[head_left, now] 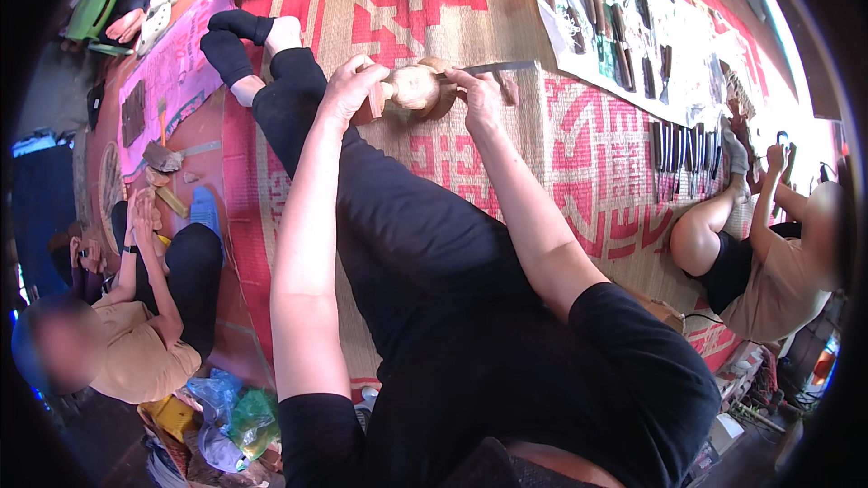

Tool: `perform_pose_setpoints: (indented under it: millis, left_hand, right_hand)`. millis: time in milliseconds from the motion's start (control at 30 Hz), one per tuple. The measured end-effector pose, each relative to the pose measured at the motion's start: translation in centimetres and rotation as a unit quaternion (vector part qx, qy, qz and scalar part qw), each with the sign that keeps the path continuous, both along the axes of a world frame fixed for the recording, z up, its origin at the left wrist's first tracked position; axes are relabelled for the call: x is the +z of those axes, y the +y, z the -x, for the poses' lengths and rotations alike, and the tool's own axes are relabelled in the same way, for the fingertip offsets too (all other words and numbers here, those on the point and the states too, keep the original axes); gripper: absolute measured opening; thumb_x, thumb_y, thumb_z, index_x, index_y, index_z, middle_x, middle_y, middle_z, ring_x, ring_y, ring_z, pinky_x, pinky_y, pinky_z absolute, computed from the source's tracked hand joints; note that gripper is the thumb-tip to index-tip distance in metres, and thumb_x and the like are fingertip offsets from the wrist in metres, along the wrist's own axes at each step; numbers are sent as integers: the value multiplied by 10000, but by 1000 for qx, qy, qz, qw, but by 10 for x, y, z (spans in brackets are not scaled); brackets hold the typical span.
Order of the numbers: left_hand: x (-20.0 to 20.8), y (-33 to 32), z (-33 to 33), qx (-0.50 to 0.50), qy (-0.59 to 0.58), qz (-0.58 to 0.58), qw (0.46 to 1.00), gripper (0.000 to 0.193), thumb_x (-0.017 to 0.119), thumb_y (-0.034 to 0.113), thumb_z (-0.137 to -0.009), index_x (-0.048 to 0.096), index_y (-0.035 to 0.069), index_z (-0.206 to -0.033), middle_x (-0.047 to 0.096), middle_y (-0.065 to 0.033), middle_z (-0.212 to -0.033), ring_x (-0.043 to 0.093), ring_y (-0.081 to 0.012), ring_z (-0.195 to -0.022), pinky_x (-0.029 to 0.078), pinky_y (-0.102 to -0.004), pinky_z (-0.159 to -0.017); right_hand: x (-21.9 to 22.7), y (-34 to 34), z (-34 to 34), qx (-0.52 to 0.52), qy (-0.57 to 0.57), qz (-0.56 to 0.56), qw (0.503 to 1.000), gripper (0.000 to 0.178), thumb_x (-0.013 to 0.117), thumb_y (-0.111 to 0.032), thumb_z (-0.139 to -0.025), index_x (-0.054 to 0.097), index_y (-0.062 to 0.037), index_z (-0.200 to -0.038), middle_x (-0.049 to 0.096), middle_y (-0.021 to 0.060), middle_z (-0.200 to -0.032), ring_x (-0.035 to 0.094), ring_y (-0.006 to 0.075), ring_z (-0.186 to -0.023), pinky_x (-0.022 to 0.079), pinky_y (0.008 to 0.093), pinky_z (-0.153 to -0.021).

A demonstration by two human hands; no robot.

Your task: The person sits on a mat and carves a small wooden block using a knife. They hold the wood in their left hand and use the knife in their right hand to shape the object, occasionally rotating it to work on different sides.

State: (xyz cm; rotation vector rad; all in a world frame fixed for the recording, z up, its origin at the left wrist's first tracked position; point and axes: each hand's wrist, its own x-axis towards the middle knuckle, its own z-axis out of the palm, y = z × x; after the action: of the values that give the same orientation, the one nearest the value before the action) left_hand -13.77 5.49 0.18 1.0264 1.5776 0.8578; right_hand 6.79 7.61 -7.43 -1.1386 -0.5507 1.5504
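Note:
My left hand (351, 90) is closed at the left of a round, pale-topped wooden piece (417, 88). Its fingers curl over a reddish-brown block (370, 108), partly hidden under them. Across from it, my right hand (477, 98) pinches a long, dark, flat blade (514, 66) whose far end points to the right. The blade's inner end reaches the wooden piece; whether they touch, I cannot tell. A small brown block (511, 88) lies just beside my right hand. All this is on a red-patterned straw mat (470, 163), beyond my outstretched leg.
Several handled tools (619, 27) lie on a pale cloth at the far right; dark tools (683, 149) line up nearer. One person (759, 253) sits at the right, another (136, 325) at the left. A pink cloth (172, 81) and green chair (95, 14) stand far left.

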Motion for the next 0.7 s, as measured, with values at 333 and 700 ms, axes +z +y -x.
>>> perform_pose_setpoints:
  millis: [333, 700]
  left_hand:
    - [-4, 3, 2, -2, 11, 14, 1000, 217, 648, 260, -705, 582, 60, -754, 574, -20, -703, 526, -94, -657, 419, -246, -619]
    - [-2, 2, 1, -3, 11, 6, 1000, 219, 644, 258, -707, 590, 55, -769, 574, -19, -692, 527, -98, -662, 418, -251, -623]
  right_hand:
    - [-8, 12, -3, 58, -35, -47, 997, 167, 701, -105, -692, 602, -25, -801, 635, 79, -768, 593, 157, -699, 450, 291, -678]
    - [-13, 17, -2, 54, -32, -19, 998, 153, 691, -64, -706, 588, -12, -807, 638, 92, -795, 610, 178, -733, 480, 287, -654]
